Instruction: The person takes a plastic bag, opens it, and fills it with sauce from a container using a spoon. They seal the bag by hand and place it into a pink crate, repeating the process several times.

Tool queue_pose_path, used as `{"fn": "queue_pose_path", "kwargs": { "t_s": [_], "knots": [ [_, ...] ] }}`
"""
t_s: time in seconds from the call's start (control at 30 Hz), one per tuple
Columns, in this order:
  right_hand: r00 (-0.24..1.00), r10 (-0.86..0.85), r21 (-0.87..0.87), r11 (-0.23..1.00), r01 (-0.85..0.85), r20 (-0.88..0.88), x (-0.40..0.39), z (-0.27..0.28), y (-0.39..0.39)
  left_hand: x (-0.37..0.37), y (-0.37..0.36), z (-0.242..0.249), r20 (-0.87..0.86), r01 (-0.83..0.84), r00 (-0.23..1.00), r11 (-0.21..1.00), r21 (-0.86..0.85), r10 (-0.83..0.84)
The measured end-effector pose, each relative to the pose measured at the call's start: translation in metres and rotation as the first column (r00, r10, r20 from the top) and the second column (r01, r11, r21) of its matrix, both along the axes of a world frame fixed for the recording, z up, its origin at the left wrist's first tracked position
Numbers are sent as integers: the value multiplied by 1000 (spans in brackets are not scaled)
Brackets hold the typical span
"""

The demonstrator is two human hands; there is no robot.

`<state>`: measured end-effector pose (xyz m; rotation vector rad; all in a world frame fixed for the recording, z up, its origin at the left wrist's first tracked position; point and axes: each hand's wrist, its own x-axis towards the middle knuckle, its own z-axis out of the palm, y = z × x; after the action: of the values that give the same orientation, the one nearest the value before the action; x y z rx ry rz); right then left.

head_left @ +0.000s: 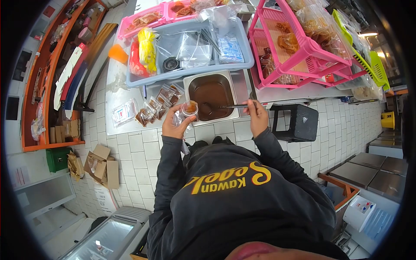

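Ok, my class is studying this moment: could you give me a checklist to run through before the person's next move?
1. Left hand holding the clear container: ok.
2. Container's round mouth uncovered: ok, it looks open.
3. Right hand gripping the dark-handled utensil: ok.
4. Utensil's far end within the metal pan: ok.
5. Brown sauce available in the pan: ok, a broad pool shows.
6. Container's fill level: cannot tell; some brown shows inside, but the hand hides part of it.
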<state>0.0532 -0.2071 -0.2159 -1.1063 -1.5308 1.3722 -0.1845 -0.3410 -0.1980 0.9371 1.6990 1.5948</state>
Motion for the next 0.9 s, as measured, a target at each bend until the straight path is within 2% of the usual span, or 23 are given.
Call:
{"fn": "queue_pose_path", "kwargs": {
  "t_s": [0.03,0.07,0.13,0.27,0.33,0.37,0.43,0.47,0.53,0.57,0.7,0.77,0.8,0.87,0.9],
  "knots": [
    [994,-67,-161,986,54,-81,2,0,3,0,-1,0,0,1,1000,1000,0,-1],
    [994,-69,-160,986,56,-82,4,1,4,1,-2,-1,29,6,1000,1000,-4,-6],
    [966,-152,-299,950,85,-209,6,14,6,1,-2,-3,57,14,998,1000,-6,-14],
    [950,-171,-241,965,107,-263,7,51,-2,4,1,-7,55,33,998,999,-9,-32],
    [962,-124,-81,991,107,-245,7,70,-10,6,4,-3,66,46,997,999,-11,-46],
    [961,-125,-77,991,109,-247,5,76,-16,7,6,3,42,55,998,998,-26,-54],
    [962,-79,100,989,109,-262,4,86,-26,8,8,6,16,65,998,997,-37,-64],
    [961,-81,104,988,111,-263,5,88,-29,8,9,4,0,64,998,997,-32,-64],
    [991,34,326,945,10,-130,9,91,-33,9,11,5,-17,65,998,998,-25,-65],
    [994,53,378,925,-15,-92,10,90,-32,9,12,7,-44,62,997,998,-20,-63],
    [993,5,363,931,38,-116,8,81,-32,5,16,-6,-115,53,992,999,12,-51],
    [991,-60,262,961,89,-118,4,72,-29,5,17,-5,-104,59,993,998,3,-58],
    [991,-61,264,960,91,-119,2,63,-27,6,17,0,-93,62,994,998,-8,-63],
    [998,37,326,944,-51,48,-3,47,-22,10,16,18,-158,60,985,998,-21,-63],
    [968,94,543,813,-209,232,-6,52,-17,11,16,26,-222,54,973,998,-35,-61]
  ]
}}
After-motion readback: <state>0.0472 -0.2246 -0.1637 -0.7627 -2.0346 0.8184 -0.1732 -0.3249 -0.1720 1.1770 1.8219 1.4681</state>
